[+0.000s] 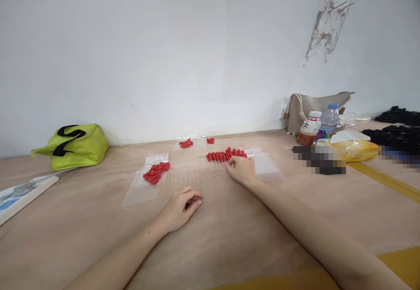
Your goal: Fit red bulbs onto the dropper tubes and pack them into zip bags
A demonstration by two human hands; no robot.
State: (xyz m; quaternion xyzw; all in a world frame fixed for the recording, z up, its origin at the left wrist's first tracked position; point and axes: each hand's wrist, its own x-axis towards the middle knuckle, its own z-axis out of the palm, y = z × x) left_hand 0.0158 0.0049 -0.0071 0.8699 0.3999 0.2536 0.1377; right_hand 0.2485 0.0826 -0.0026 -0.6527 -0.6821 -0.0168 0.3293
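Observation:
My right hand (242, 168) is over a row of glass droppers with red rubber bulbs (217, 156), its fingers closed at one dropper's glass tube and covering part of the row. My left hand (182, 207) rests on the table with loosely curled fingers, thumb and forefinger apart and nothing between them. Just beyond it lies a row of bare glass tubes (183, 173). To their left, a heap of red rubber bulbs (156, 172) sits on clear plastic bags (139, 191). Another flat plastic bag (269, 167) lies right of my right hand.
Near the wall lies a clear bag with red bulbs (186, 143). A lime-green bag (78, 145) and a white tray (29, 193) are at left. A brown-drink bottle (309, 128), a water bottle (329, 121), a beige bag (315, 102) and a yellow packet (361, 150) stand at right.

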